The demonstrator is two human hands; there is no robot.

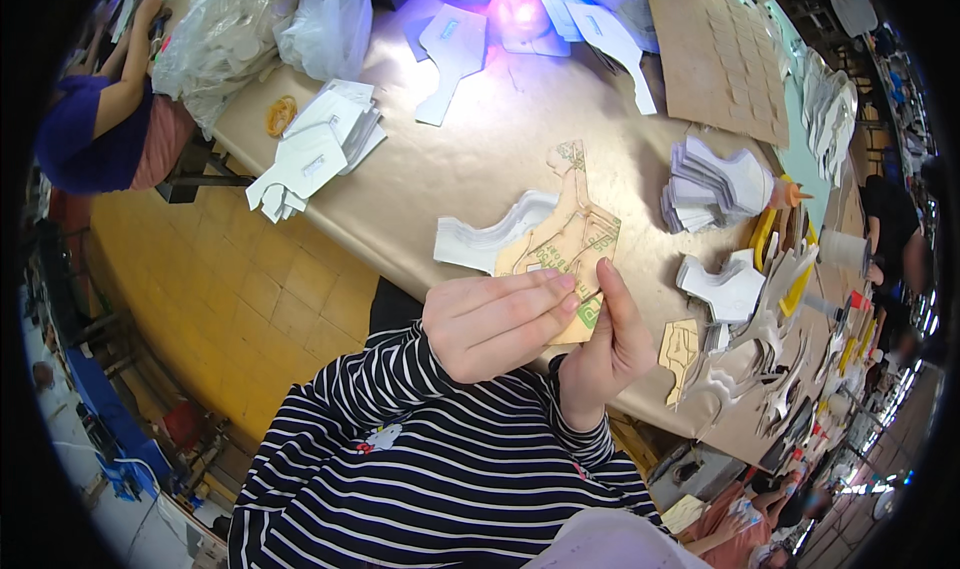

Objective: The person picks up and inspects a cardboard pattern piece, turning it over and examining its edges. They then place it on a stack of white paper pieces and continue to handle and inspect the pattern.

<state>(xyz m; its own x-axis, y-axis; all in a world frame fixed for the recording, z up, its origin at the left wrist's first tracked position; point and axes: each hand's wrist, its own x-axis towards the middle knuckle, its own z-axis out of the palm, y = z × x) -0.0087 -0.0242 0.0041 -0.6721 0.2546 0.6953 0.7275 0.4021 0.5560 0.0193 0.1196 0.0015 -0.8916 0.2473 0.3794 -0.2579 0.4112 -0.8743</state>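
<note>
Just in front of me, my left hand (500, 326) and my right hand (607, 354) meet at a tan cardboard pattern piece (575, 231) with green print and dark outlines. The left fingers lie together over its lower edge. At its lower right corner, the right thumb and fingers pinch it. My fingers hide part of the cardboard's lower end. Beside it, on its left, rests a stack of curved white cut pieces (493, 231) on the table.
More white stacks lie at left (318, 154) and right (722, 181) on the brown-covered table (390, 184). A small tan pattern (680, 357), loose scraps, an orange-tipped bottle (790, 194) and a brown board (715, 54) are to the right. A bright lamp (520, 11) shines at the back. Another person (110, 129) is at far left.
</note>
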